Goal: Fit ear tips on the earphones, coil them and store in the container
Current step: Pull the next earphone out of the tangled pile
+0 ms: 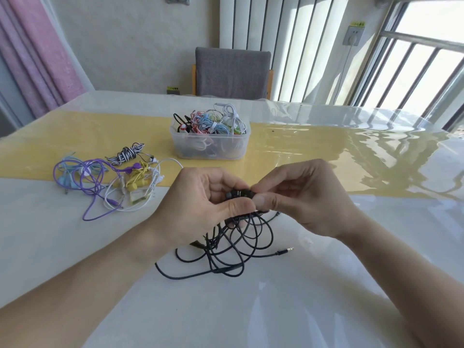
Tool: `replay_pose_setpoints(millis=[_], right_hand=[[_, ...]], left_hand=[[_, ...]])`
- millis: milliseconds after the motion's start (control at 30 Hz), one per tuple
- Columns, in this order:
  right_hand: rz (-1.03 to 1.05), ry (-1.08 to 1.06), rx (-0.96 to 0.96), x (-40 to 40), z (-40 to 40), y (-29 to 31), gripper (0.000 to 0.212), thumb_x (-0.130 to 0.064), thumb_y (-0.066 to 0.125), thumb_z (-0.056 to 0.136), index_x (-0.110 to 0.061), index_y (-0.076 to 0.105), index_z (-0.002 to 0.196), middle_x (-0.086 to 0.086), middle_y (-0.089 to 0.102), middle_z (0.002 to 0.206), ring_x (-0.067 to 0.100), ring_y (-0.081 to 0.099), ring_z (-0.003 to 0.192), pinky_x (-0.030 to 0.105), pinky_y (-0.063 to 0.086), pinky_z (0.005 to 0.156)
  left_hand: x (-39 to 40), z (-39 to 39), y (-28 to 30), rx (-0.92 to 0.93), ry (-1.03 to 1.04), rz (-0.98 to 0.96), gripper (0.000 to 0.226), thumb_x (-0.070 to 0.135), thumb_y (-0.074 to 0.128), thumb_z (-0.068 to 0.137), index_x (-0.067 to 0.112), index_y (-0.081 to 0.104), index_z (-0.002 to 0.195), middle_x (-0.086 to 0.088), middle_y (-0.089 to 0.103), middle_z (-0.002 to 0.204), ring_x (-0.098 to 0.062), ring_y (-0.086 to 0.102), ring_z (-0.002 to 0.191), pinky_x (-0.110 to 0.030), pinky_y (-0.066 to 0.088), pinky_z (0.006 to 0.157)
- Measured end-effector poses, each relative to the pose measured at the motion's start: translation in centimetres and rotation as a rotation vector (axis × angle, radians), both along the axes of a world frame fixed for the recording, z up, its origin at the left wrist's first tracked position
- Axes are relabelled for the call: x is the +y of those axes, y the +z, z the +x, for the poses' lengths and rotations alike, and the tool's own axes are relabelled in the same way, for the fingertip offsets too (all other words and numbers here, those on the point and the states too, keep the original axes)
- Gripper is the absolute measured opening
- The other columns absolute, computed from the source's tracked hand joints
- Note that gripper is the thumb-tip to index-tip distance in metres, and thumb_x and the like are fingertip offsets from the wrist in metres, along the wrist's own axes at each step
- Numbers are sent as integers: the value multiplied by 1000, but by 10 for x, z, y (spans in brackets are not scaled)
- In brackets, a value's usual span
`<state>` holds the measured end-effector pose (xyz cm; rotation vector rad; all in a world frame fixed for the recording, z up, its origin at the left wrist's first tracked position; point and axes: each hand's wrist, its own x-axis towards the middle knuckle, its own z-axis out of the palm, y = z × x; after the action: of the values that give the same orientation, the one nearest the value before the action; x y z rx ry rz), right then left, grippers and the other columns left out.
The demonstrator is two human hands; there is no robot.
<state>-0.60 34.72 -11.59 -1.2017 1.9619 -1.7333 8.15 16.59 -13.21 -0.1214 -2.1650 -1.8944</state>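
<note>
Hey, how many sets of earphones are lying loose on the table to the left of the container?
About 5: black-and-white striped, purple, light blue, yellow, white. They are tangled together, so another may be hidden.

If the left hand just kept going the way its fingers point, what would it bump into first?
The left hand points rightward, so it would almost at once meet the right hand, whose fingertips pinch the same small black earbud; depth between them is hard to judge.
</note>
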Motion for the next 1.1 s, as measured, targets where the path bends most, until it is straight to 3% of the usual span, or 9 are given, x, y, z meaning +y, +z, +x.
replay_pose_setpoints(millis=[133,267,400,533,633,767,900,1000,1100], right_hand=[[96,-1,-70,-1,5,4,17,-8,83,70,0,76,82,12,76,73,23,74,66,26,59,66],[127,-4,-188,-1,5,5,18,-15,86,62,-6,76,74,13,73,68,21,70,62,26,56,62],[148,-11,-210,-2,4,4,25,-23,89,57,-9,72,70,11,69,65,24,63,59,34,52,64],[94,-11,-240,-1,7,4,21,-20,83,65,-4,75,78,13,74,72,19,69,65,24,54,64],[45,-48,-211,-3,9,1,22,-19,80,72,-1,76,84,15,76,77,21,72,70,23,55,66],[-7,-70,-154,-2,11,5,18,-22,77,74,-10,80,87,8,78,79,17,74,74,23,56,68],[63,-115,0,-3,11,4,8,-19,80,81,-14,81,86,1,78,83,17,75,79,31,57,75],[66,-147,28,-4,12,2,3,-12,79,83,-14,81,85,1,78,83,19,76,80,45,61,80],[53,-157,49,-4,12,2,3,-10,79,83,-12,81,85,0,77,82,18,75,80,48,62,80]], left_hand=[[-5,-2,-1,-44,-35,-9,26,17,78,60,9,71,83,-5,76,76,-15,71,67,-22,57,62],[-10,-5,-6,-72,-117,39,16,14,82,67,8,74,80,-11,76,82,-19,71,72,-24,57,67],[-7,-2,-4,-92,-246,167,33,28,85,66,3,73,83,-20,71,78,-26,66,59,-27,54,53],[-5,-3,-3,-102,-173,221,12,10,77,69,4,74,78,-17,70,72,-26,64,52,-28,53,47],[-4,-5,-4,-88,-119,232,5,3,76,73,6,74,76,-18,71,73,-30,64,58,-30,54,48],[-2,-5,0,-61,-82,282,8,3,77,72,10,74,73,-15,71,71,-23,65,55,-28,54,48],[-1,-5,0,-67,-42,286,9,6,75,67,15,75,68,-11,71,67,-20,64,49,-28,54,46],[1,-5,-1,-86,-30,305,8,9,71,63,14,74,68,-12,71,68,-20,63,48,-27,53,46],[2,-3,0,-101,-38,329,7,9,70,64,15,74,66,-12,71,69,-20,63,46,-25,52,47]])
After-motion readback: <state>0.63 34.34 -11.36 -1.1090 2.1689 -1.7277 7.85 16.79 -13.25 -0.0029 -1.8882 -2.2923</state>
